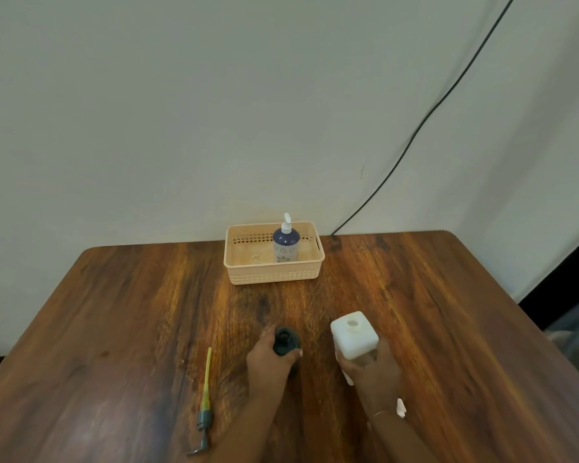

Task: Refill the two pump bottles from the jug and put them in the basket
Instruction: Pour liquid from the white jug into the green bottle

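Here, left hand [269,359]: the fingers are curled round the dark bottle [286,340], which is held upright on the surface [114,312] near the front edge, its narrow neck open and without a pump.
Right hand [371,369]: the fingers are wrapped round the lower body of the white jug [353,332], which is just to the right of the dark bottle and apart from it. Whether its base is lifted off the surface cannot be told.
Basket [274,279]: set at the far edge, by the wall. One blue pump bottle [285,243] is stood upright inside, towards the right.
Pump [204,409]: laid on the surface to the left of the left hand, with its yellow tube pointed away from the person.
Stage (judged): one bottle is taken as finished, and the second is about to be filled.
Risk, spill: the neck is narrow, so liquid is likely to be run down the outside if the jug is tipped quickly or off-centre.
Risk, overfill: the level is hidden by the dark wall, so overflow may be caused once the tube is pushed back in.
Risk, slip: the jug is gripped low by one hand, and control may be lost as it is tilted.
Risk, pump: the loose pump may be knocked or rolled by the left forearm.
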